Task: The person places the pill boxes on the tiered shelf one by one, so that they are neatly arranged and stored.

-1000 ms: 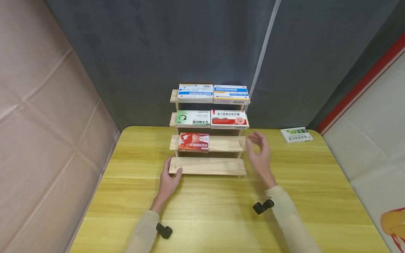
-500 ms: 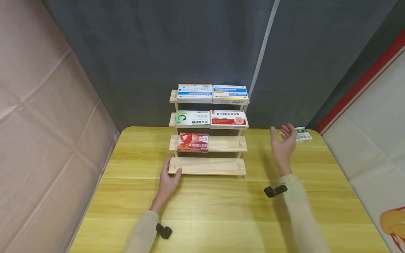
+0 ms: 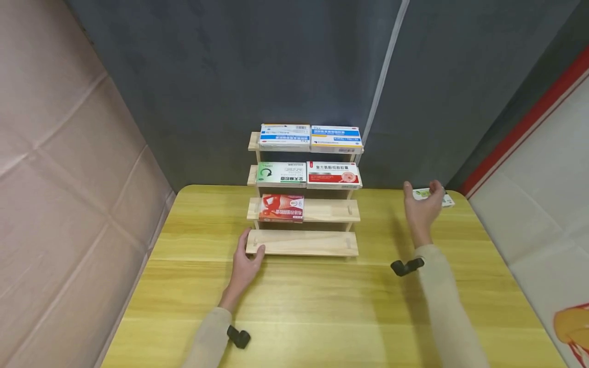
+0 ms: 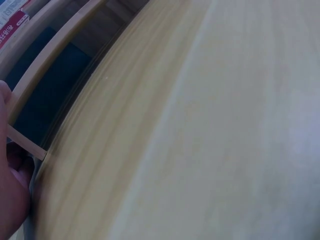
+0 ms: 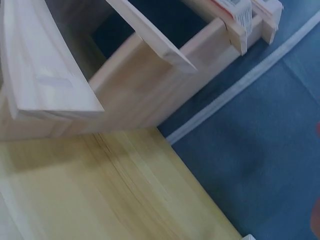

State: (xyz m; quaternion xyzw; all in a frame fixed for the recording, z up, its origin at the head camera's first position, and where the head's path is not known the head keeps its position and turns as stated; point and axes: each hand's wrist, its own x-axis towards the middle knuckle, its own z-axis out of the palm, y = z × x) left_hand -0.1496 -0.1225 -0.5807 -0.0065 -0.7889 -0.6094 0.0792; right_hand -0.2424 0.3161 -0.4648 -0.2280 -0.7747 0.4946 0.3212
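Observation:
A four-step wooden display rack point(image 3: 306, 243) stands at the table's back. My left hand point(image 3: 244, 266) grips the left end of its lowest step, thumb at the front edge; in the left wrist view, fingers point(image 4: 17, 167) curl beneath the plank. My right hand point(image 3: 422, 208) reaches over a white-and-green medicine box point(image 3: 448, 200) at the table's back right corner, thumb and fingers spread apart, partly covering it. On the rack's third step, a red medicine box point(image 3: 281, 208) lies at the left. Only fingertip edges of the right hand point(image 5: 316, 220) show in the right wrist view.
On the top step lie two blue-and-white boxes point(image 3: 285, 137). The second step bears a green-and-white box point(image 3: 281, 174) and a red-and-white box point(image 3: 334, 175). A dark panel point(image 3: 221, 92) rises behind the yellow wooden table point(image 3: 317, 312), with walls on both sides.
My right hand has moved right, from the rack's right end to over the white-and-green box. The left hand stays on the rack.

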